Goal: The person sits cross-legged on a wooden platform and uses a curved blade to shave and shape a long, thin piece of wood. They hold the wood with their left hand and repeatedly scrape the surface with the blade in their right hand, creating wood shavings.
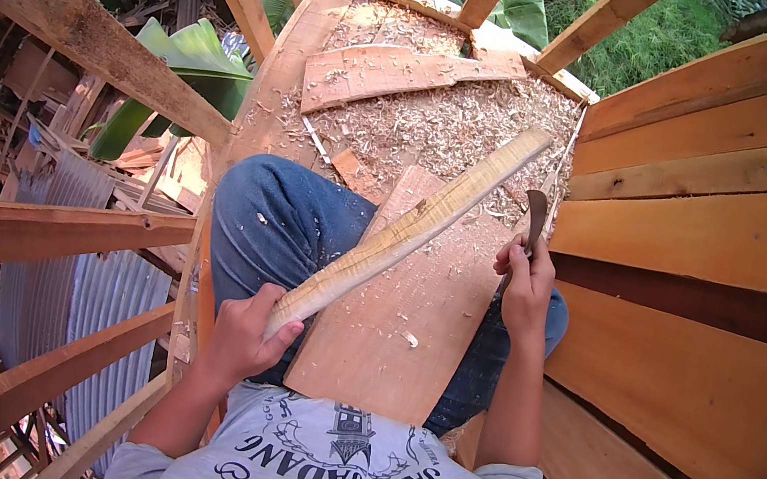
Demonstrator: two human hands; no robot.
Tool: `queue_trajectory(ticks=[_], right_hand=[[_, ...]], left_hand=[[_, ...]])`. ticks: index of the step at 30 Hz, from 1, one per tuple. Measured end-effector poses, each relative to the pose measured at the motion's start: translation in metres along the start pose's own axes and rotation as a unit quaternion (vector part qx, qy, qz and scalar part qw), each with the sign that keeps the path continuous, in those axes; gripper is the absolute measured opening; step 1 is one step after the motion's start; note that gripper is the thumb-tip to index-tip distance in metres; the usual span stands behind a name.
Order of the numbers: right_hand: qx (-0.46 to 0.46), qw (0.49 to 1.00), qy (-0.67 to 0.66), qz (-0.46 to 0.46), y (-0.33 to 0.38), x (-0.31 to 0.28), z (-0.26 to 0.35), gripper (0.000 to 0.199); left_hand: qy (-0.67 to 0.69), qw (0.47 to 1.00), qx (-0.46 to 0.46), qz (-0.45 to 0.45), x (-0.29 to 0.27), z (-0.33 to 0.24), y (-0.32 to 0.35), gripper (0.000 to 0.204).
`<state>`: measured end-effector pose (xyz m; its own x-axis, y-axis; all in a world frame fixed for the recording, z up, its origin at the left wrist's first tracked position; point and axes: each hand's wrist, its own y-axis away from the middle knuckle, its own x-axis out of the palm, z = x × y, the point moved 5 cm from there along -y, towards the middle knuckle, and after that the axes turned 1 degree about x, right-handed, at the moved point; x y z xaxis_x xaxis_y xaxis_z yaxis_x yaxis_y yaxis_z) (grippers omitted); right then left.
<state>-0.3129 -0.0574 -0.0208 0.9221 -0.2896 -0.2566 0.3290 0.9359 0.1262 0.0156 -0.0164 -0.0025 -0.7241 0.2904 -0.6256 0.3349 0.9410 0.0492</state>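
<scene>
My left hand (pixel 248 334) is closed round the near end of a long, pale, slightly curved wooden stick (pixel 417 220). The stick slants up to the right, its far end over the wood shavings. In my right hand (pixel 526 279) I grip a knife with a dark curved blade (pixel 536 214), its tip pointing away from me. The blade stands apart from the stick, to its right. A wide flat board (pixel 387 342) lies between my legs, beneath the stick, with a few shavings on it.
Wood shavings (pixel 465 116) cover the plank floor ahead, around a cut board piece (pixel 390 76) and a small wood scrap (pixel 354 172). A plank wall (pixel 711 223) rises on the right. Wooden rails (pixel 110 52) stand on the left, with corrugated metal sheets (pixel 81 290) below them.
</scene>
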Motion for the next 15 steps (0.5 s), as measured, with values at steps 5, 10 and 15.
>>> queue_trajectory(ticks=[5, 10, 15], right_hand=[[-0.007, 1.000, 0.007, -0.011, 0.034, 0.004, -0.001, 0.033], [-0.062, 0.991, 0.113, -0.021, 0.043, 0.014, 0.005, 0.053], [-0.108, 0.964, 0.241, 0.002, 0.043, 0.032, 0.014, 0.057]], left_hand=[[-0.019, 0.999, 0.037, -0.020, 0.006, 0.001, -0.002, 0.033], [-0.021, 0.999, 0.032, -0.030, 0.015, 0.011, -0.008, 0.034], [0.033, 0.999, 0.004, -0.013, 0.015, 0.016, -0.014, 0.032]])
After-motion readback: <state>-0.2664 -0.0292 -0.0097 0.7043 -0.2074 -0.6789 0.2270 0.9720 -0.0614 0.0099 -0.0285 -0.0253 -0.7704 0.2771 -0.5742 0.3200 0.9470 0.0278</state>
